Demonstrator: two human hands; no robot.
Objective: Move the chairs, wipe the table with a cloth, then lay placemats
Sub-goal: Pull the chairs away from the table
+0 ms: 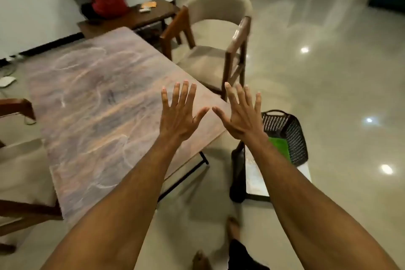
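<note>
Beige upholstery on a dark wooden frame marks the chair I take to be the one in hand. It stands just beside the far right edge of the table, turned at an angle, with its near arm post just beyond my right hand. Both hands are held up in front of me, empty, fingers straight and spread apart, thumbs nearly meeting, the left hand over the table's corner. I see no placemats laid, so I judge I am at the chair-moving step, with wiping and mats to come. To do it well I would take the two wooden arm posts, one per hand, lift slightly rather than drag across the glossy floor, and draw the chair to the right, well clear of the edge, so a cloth can run the full side. I would steer it wide of the basket, which sits on a low stand by my right forearm and holds something green, cloth or mat, I cannot tell. Another chair sits close against the table's left side and needs the same.
</note>
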